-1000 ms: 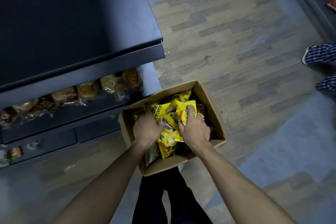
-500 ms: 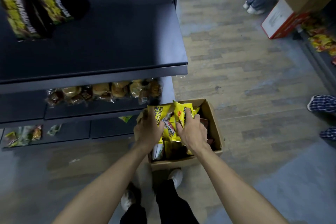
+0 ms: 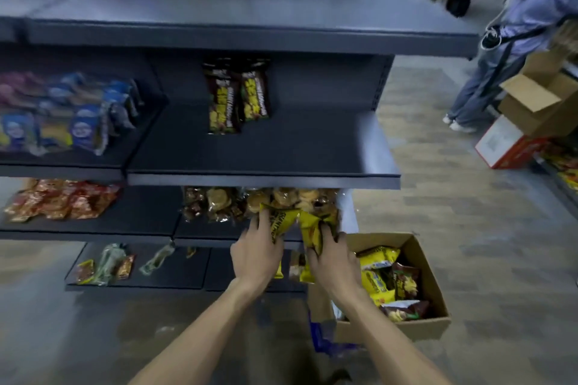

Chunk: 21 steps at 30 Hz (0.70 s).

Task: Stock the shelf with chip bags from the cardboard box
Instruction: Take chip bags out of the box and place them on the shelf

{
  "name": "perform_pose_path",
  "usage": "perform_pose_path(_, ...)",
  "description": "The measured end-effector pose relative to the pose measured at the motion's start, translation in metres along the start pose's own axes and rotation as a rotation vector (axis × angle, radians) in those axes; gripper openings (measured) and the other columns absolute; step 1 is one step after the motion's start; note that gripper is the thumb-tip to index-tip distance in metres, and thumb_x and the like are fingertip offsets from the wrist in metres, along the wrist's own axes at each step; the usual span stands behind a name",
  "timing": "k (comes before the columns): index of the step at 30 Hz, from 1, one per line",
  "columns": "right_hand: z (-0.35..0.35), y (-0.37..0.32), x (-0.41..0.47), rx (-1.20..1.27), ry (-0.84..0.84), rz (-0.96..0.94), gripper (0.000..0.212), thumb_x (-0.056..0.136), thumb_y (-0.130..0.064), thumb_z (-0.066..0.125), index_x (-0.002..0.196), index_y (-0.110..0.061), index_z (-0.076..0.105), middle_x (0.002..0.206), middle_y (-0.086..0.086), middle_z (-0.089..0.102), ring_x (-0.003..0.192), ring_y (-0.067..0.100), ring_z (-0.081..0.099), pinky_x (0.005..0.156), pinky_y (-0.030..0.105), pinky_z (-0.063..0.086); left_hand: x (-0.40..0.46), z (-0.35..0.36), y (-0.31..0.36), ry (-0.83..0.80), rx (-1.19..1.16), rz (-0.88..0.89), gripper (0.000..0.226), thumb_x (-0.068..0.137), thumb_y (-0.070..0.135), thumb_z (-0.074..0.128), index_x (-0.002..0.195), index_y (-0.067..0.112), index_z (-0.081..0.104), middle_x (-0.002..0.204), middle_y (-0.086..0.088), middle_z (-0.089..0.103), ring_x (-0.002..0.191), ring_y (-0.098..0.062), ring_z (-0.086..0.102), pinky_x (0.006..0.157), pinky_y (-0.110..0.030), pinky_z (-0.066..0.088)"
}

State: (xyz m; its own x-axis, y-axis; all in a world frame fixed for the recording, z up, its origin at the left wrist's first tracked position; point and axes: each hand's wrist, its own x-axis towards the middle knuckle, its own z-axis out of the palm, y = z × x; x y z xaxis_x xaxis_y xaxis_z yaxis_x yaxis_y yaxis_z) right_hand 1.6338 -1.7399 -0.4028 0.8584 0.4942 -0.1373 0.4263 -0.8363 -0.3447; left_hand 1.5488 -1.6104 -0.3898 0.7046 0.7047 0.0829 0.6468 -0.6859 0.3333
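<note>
My left hand (image 3: 255,255) grips a yellow chip bag (image 3: 281,220) and my right hand (image 3: 333,258) grips another yellow chip bag (image 3: 312,230). Both bags are lifted clear of the cardboard box (image 3: 433,287), in front of the lower shelves. The box stands on the floor to the lower right, open, with several yellow and brown bags (image 3: 386,281) inside. The dark middle shelf (image 3: 266,150) above my hands carries two dark bags with yellow print (image 3: 237,100) at its back.
Clear-wrapped baked goods (image 3: 250,201) sit on the shelf just behind my hands. Blue packets (image 3: 81,116) and red packets (image 3: 59,198) fill the left shelves. A person (image 3: 513,28) stands at the upper right beside stacked cartons (image 3: 538,97).
Both hands rose out of the box holding yellow bags and moved left toward the shelves. The view tilted up from the box to the shelving.
</note>
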Motion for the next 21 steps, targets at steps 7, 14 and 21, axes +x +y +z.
perform_pose_path(7,-0.061,-0.132,-0.020,0.004,0.243,-0.225,0.060,0.093,-0.050,0.048,0.147,-0.033,0.027,0.124,0.005,0.045,0.099,0.032,0.063,0.072,0.037,0.048,0.012,-0.124,-0.065,0.332,-0.021,-0.040,0.061,0.090,0.051,0.054,0.140,0.019,0.039,0.108,0.002,0.060,0.087,-0.023,0.067,0.054,-0.033,0.045)
perform_pose_path(14,-0.154,-0.233,-0.017,0.061,0.485,-0.403,0.058,0.094,-0.052,0.049,0.144,-0.032,0.028,0.105,0.001,0.044,0.080,0.031,0.062,0.061,0.035,0.041,0.058,-0.248,-0.075,0.621,-0.027,0.037,0.055,0.094,0.052,0.045,0.138,0.020,0.039,0.102,-0.003,0.056,0.083,-0.028,0.064,0.050,-0.034,0.043)
perform_pose_path(21,-0.236,-0.291,0.029,0.089,0.639,-0.448,0.056,0.095,-0.050,0.049,0.143,-0.028,0.030,0.113,0.007,0.048,0.087,0.035,0.063,0.063,0.036,0.041,0.130,-0.333,-0.054,0.798,-0.049,0.148,0.053,0.096,0.046,0.047,0.141,0.021,0.034,0.107,-0.004,0.057,0.085,-0.030,0.064,0.051,-0.032,0.034)
